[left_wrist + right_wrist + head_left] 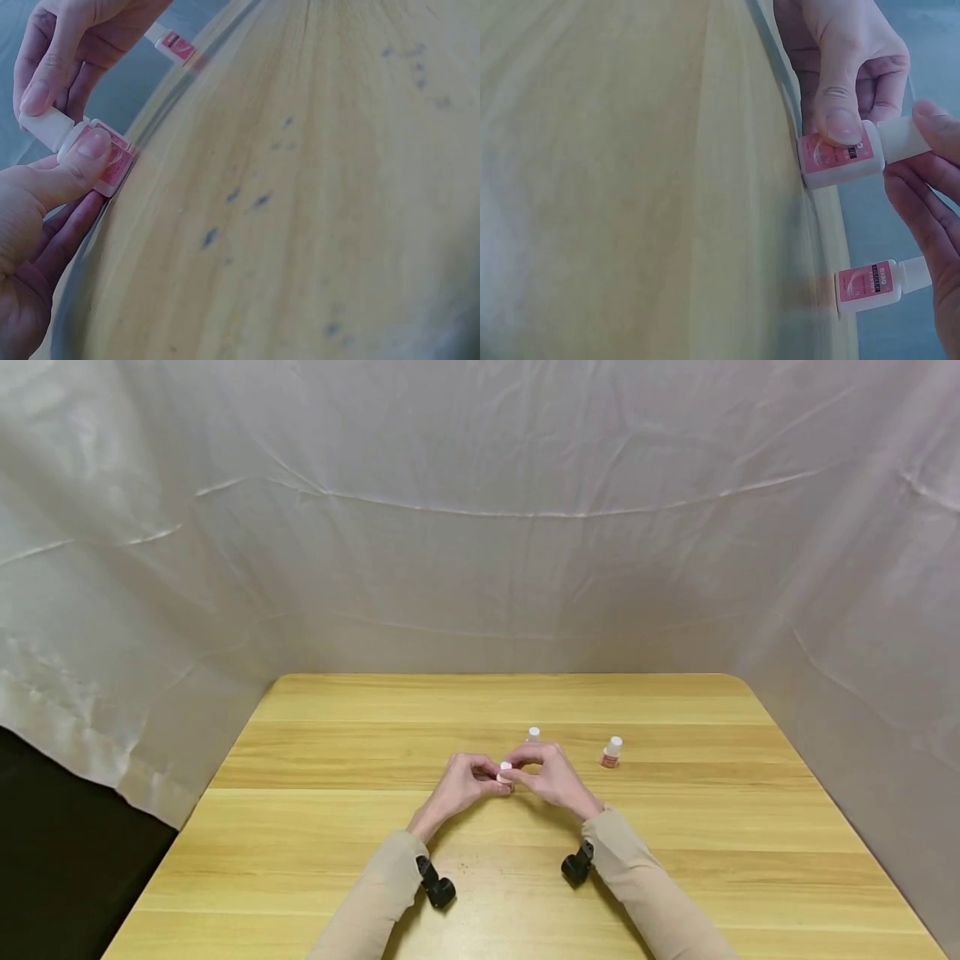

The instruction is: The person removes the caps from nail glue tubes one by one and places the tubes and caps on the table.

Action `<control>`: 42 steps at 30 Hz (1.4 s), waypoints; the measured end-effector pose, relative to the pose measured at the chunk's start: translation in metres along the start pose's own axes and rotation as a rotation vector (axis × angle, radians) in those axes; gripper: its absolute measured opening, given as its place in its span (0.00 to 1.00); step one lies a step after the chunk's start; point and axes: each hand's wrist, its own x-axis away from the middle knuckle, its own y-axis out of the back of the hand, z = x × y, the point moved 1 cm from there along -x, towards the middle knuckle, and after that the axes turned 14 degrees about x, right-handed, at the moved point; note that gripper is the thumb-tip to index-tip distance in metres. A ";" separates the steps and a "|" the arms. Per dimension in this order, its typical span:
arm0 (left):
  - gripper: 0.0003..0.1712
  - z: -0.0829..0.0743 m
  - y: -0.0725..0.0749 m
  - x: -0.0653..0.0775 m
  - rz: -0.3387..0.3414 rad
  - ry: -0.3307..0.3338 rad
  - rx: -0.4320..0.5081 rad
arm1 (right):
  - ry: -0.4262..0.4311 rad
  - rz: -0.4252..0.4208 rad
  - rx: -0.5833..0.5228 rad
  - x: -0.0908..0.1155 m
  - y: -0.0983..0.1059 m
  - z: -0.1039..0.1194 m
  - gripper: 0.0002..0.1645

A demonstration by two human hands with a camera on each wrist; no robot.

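Observation:
Near the middle of the table, my left hand (463, 787) grips a small white bottle (840, 174) with a pink label, its thumb pressed over the label. Thumb and fingers of my right hand (553, 775) pinch the bottle's white cap (49, 127). The cap sits on the bottle's neck; whether it is loose I cannot tell. Just behind the right hand stands a second bottle (533, 733), its lower part hidden by that hand in the head view. Farther right, a third bottle (612, 752) with a white cap and pink label is upright on the table.
The wooden tabletop (360, 843) carries small dark marks, plain in the left wrist view. A pale hanging cloth (480, 568) surrounds the back and sides. Black wrist cameras (437, 885) are strapped over both beige sleeves (645, 877).

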 end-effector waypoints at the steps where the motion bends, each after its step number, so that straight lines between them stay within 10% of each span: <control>1: 0.10 0.000 0.000 0.000 0.000 -0.001 0.001 | -0.001 0.008 -0.008 0.000 0.001 0.001 0.08; 42: 0.09 -0.001 0.002 -0.001 -0.010 0.011 -0.001 | -0.043 -0.032 -0.048 -0.004 -0.010 -0.020 0.07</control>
